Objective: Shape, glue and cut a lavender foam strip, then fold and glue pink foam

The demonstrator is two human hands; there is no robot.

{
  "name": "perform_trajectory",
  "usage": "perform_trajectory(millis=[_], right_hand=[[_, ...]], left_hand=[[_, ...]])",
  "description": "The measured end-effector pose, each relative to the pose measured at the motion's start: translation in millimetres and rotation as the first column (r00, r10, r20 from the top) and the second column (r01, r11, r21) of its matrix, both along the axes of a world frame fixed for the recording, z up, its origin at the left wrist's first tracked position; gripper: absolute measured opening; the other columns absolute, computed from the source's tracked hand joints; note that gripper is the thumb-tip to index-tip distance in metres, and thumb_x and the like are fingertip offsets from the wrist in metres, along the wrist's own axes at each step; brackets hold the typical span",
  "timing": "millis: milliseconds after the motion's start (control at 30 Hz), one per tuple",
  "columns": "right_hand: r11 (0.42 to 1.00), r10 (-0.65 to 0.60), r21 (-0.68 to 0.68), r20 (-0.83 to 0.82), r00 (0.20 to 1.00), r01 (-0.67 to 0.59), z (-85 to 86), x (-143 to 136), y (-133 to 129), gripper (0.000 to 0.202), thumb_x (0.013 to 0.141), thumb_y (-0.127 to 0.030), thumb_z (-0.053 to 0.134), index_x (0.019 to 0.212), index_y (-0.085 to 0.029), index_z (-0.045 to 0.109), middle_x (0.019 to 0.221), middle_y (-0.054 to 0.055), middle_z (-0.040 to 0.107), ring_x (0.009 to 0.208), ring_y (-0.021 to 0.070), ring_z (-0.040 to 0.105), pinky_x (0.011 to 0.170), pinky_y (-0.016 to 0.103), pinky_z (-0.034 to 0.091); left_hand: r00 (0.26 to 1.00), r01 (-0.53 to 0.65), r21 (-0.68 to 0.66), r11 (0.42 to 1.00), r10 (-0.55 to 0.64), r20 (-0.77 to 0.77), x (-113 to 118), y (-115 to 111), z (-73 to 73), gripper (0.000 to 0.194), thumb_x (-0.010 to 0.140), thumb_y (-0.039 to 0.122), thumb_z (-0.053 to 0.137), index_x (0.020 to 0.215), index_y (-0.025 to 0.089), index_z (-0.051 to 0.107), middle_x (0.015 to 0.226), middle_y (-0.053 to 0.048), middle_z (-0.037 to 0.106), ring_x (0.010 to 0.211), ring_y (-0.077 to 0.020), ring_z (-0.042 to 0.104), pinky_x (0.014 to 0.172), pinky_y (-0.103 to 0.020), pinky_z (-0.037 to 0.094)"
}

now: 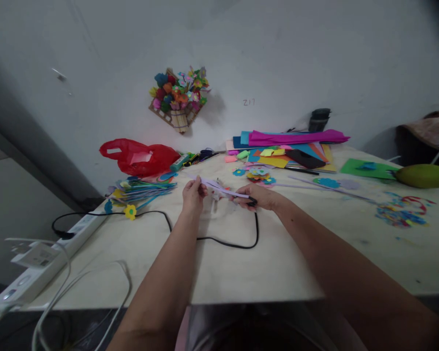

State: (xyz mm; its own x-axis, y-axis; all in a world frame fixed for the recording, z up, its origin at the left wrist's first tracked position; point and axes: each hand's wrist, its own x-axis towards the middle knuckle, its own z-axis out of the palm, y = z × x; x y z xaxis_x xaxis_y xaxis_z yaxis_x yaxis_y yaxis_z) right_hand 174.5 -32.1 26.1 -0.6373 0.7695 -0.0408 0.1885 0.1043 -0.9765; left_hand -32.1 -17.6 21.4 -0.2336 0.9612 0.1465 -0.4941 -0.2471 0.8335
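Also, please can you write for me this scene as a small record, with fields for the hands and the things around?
left hand: grips lilac paper strip
right hand: at the strip's other end
black cord: loops below the hands
far left: red plastic bag
nearer left: yellow paper flower, white power strip
back right: stacked colored paper, magenta sheet on top
far right: colorful paper scraps
wall: flower bouquet decoration
unclear: what else the right hand holds
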Motion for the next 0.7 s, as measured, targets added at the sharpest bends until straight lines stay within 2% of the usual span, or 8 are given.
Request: perform_trajectory(millis=[300, 500, 700], right_hand=[[0.999, 0.0, -0.037, -0.017, 1.0, -0.001, -1.8, 0.8, 0.4, 0.013, 0.07, -0.026, 0.055, 0.074, -0.013, 0.058, 0.047, -0.005, 0.048, 0.036, 0.0053, 0.039, 0.034, 0.017, 0.026], [0.998, 0.054, -0.04, -0.083, 0.995, -0.058, -5.1, 0.1, 3.3, 0.009, 0.068, -0.022, 0.054, 0.068, -0.013, 0.054, 0.048, -0.005, 0.048, 0.035, 0.0043, 0.038, 0.034, 0.017, 0.028], [0.998, 0.04, -0.049, -0.115, 0.993, -0.046, -3.6, -1.2, 1.9, 0.014, 0.068, -0.027, 0.056, 0.067, -0.014, 0.053, 0.047, -0.005, 0.046, 0.037, 0.0049, 0.04, 0.034, 0.017, 0.029]], left_hand=[[1.0, 0.012, 0.014, 1.0, -0.012, -0.023, 1.5, 0.3, -2.2, 0.036, 0.059, 0.037, 0.073, 0.062, 0.017, 0.044, 0.047, 0.006, 0.053, 0.038, -0.0053, 0.047, 0.039, -0.017, 0.035], [0.999, 0.041, 0.041, 0.998, -0.04, -0.035, 5.1, -0.8, -3.2, 0.034, 0.062, 0.035, 0.072, 0.062, 0.017, 0.044, 0.048, 0.005, 0.054, 0.038, -0.0059, 0.048, 0.039, -0.017, 0.035], [0.998, 0.052, 0.032, 0.998, -0.051, -0.042, 6.4, -0.9, -3.7, 0.033, 0.063, 0.036, 0.071, 0.063, 0.017, 0.044, 0.049, 0.005, 0.054, 0.038, -0.0061, 0.049, 0.039, -0.018, 0.037]])
